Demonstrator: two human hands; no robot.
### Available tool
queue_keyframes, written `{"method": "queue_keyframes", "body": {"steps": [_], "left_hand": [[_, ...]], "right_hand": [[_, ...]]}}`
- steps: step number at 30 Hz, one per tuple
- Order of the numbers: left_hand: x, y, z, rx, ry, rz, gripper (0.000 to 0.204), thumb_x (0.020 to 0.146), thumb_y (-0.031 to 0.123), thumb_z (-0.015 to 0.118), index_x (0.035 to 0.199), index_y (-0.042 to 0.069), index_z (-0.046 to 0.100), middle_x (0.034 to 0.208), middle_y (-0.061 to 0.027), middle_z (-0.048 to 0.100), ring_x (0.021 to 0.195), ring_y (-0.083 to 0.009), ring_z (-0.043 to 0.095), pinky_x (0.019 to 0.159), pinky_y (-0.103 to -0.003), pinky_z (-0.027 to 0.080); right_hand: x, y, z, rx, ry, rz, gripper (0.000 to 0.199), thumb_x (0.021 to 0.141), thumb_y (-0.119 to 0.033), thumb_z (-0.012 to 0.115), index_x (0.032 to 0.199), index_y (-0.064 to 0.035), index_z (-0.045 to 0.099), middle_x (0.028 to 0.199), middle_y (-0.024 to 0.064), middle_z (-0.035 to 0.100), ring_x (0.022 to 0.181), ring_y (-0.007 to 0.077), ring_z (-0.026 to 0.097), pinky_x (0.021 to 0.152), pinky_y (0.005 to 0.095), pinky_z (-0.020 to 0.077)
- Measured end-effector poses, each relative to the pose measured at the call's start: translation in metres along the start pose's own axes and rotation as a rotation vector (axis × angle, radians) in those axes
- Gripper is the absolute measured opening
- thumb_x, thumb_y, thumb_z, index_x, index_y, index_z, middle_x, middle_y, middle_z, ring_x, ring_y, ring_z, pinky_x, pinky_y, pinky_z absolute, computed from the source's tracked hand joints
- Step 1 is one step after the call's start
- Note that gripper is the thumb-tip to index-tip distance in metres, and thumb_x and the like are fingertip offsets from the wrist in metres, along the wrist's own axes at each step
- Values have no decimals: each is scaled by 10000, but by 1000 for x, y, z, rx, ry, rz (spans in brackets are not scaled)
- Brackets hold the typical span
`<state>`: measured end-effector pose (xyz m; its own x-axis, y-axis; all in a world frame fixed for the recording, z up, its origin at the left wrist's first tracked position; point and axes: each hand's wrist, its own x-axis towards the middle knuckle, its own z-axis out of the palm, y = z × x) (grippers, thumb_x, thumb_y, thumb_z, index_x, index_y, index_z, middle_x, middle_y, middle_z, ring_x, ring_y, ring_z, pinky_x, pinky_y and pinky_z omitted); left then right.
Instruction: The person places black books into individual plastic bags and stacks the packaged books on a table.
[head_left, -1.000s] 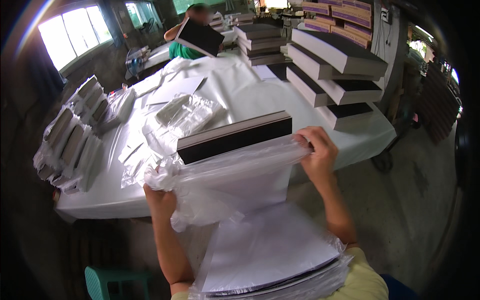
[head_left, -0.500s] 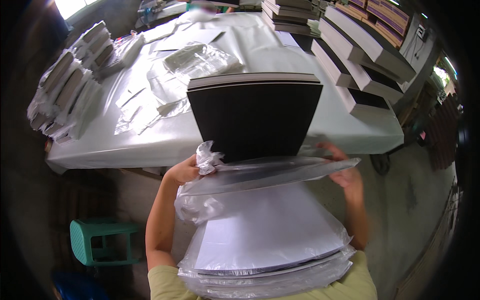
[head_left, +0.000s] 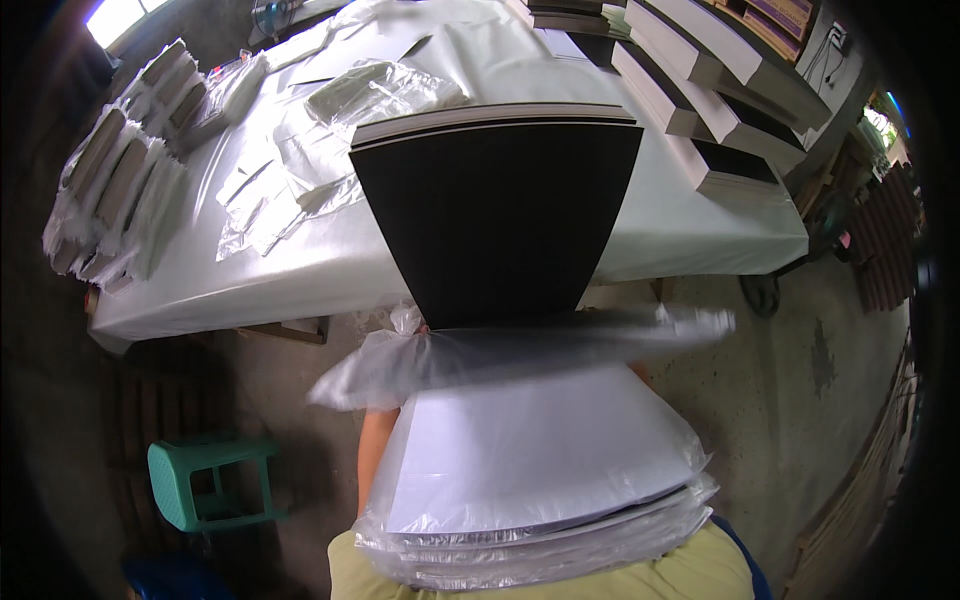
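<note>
- Standing upright now, the black board [head_left: 495,220] has risen from flat, above the clear bag [head_left: 520,350].
- I cannot tell either hand's grip; the bag hides both.
- Bagging seems underway, I judge.

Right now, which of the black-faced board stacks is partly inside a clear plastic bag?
The big black-faced stack held upright at centre; its lower edge sits in the clear bag. The other stacks lie flat, unbagged, on the white table.

A long table [head_left: 200,300] draped in white sheeting fills the upper frame. Beneath lies a stained concrete floor [head_left: 800,370], with a green plastic stool [head_left: 205,483] at lower left. A bright window [head_left: 112,17] (upper left corner) admits daylight.
</note>
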<state>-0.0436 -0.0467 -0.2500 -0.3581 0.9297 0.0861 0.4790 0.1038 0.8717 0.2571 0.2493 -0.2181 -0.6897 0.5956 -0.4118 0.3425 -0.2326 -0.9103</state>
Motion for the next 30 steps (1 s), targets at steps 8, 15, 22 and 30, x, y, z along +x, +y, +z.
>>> {"method": "queue_keyframes", "body": {"steps": [8, 15, 22, 30], "left_hand": [[1, -39, -15, 143, 160, -427, 317, 648, -8, 600, 962, 4, 556, 840, -144, 601, 718, -238, 589, 652, -319, 464], [24, 11, -172, 695, 884, -34, 293, 663, -45, 507, 953, -13, 535, 898, -183, 588, 841, -328, 575, 734, -380, 444], [-27, 124, -303, 144, 1170, 24, 258, 768, -2, 474, 1000, 24, 583, 825, -63, 588, 701, -136, 541, 615, -244, 423], [81, 259, -117, -760, 265, 246, 699, 833, 519, 407, 1331, 81, 188, 1160, -144, 460, 972, -168, 470, 730, -271, 436]], "right_hand": [[29, 5, -11, -116, -80, -3, 597, 673, -264, 700, 1122, -21, 390, 999, 140, 487, 901, 202, 488, 765, 297, 393], [16, -29, -40, -602, 113, -391, 619, 634, -318, 734, 1079, -21, 422, 976, 110, 503, 882, 213, 498, 788, 324, 409], [-63, -167, -13, -100, -32, -484, 381, 674, -145, 712, 989, -59, 514, 926, 22, 532, 779, 106, 509, 710, 232, 397], [-84, -289, 123, -540, -366, -1117, 439, 651, -226, 731, 1004, -61, 529, 953, 70, 542, 779, 165, 541, 701, 300, 460]]}}
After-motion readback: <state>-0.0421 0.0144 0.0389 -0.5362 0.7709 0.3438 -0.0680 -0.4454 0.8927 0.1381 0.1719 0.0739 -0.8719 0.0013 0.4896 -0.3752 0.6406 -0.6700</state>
